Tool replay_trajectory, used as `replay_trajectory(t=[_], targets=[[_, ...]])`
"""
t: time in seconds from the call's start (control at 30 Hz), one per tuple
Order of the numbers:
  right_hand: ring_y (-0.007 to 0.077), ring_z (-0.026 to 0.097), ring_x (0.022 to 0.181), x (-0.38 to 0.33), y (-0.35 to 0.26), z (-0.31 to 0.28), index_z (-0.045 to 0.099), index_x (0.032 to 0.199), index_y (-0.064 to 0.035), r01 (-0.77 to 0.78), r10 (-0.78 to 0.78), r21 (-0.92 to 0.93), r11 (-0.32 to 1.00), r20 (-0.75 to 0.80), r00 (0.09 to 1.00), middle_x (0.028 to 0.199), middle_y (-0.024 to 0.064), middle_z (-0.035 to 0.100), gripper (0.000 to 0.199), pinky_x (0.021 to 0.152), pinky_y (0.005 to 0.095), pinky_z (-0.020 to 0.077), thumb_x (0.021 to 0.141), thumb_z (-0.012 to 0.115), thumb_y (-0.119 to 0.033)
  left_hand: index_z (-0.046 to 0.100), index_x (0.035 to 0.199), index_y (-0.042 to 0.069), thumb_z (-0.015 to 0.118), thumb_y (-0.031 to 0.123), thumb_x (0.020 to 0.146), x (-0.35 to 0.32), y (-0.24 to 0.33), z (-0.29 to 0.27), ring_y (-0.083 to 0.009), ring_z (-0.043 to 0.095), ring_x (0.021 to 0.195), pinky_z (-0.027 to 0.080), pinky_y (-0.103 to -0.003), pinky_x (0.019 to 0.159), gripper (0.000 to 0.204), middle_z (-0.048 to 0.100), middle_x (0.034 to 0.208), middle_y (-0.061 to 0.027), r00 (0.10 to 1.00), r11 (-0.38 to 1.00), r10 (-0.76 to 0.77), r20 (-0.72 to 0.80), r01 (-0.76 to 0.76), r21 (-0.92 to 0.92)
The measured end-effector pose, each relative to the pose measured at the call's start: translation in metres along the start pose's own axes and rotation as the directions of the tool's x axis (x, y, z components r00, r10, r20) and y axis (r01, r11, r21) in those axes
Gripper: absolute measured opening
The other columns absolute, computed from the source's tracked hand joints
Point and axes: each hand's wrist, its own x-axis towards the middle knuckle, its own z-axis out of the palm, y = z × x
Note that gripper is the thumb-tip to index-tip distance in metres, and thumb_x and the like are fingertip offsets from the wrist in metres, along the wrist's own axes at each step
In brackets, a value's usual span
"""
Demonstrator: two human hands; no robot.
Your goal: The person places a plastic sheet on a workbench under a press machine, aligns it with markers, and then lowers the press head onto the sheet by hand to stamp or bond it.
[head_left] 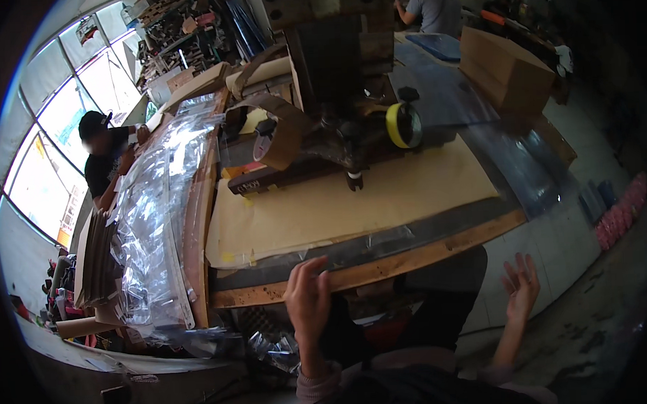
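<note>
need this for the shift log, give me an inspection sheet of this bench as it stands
surface: wooden bench covered with brown paper sheet
job's things: left hand rests on the bench's front edge; right hand is raised, open, touching nothing
clutter: brown tape roll, yellow tape roll, clear plastic sheeting, cardboard box
grippers: both hands empty
cables: nothing seen
surroundings: dark machine on the bench, windows, two other people at work, stacked materials
</note>
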Motion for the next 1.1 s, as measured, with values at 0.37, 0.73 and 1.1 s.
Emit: replay_trajectory(t=[0.37,0.73,1.1], targets=[[0.0257,0.06,0.104,0.081,-0.025,-0.032,0.055,0.119,0.0018,0.181,0.037,-0.255,0.95,0.667,0.744,0.114,0.0165,0.059,0.052,0.074,0.0326,0.054,0.09,0.058,-0.041,0.053,0.117,-0.002,0.062,0.038,0.083,0.038,0.03,0.123,-0.0338,0.047,0.108,0.037,-0.04,0.089,0.053,0.047,0.116,-0.0173,0.929,0.793,0.264,0.259,-0.362,0.49],[0.0199,0.068,0.073,0.058,-0.08,0.054,0.058,0.093,0.0017,0.388,-0.077,-0.167,0.906,0.838,0.54,0.09,0.0121,0.065,0.022,0.064,0.0284,0.0562,0.092,0.057,-0.02,0.048,0.116,0.002,0.056,-0.005,0.084,0.036,0.014,0.06,-0.014,0.06,0.093,0.049,-0.025,0.077,0.034,0.063,0.1,-0.0099,0.97,0.899,0.065,0.235,0.046,-0.436],[0.0105,0.058,0.053,0.005,-0.171,0.188,0.057,0.099,-0.0003,0.523,-0.631,0.383,0.762,0.623,0.463,0.072,0.0072,0.061,0.02,0.044,0.0202,0.0413,0.091,0.058,-0.019,0.064,0.092,-0.003,0.056,0.009,0.092,0.118,0.099,-0.061,-0.0048,0.055,0.064,0.045,-0.019,0.057,0.015,0.064,0.077,-0.0036,0.953,0.842,0.282,-0.108,-0.3,-0.448]])
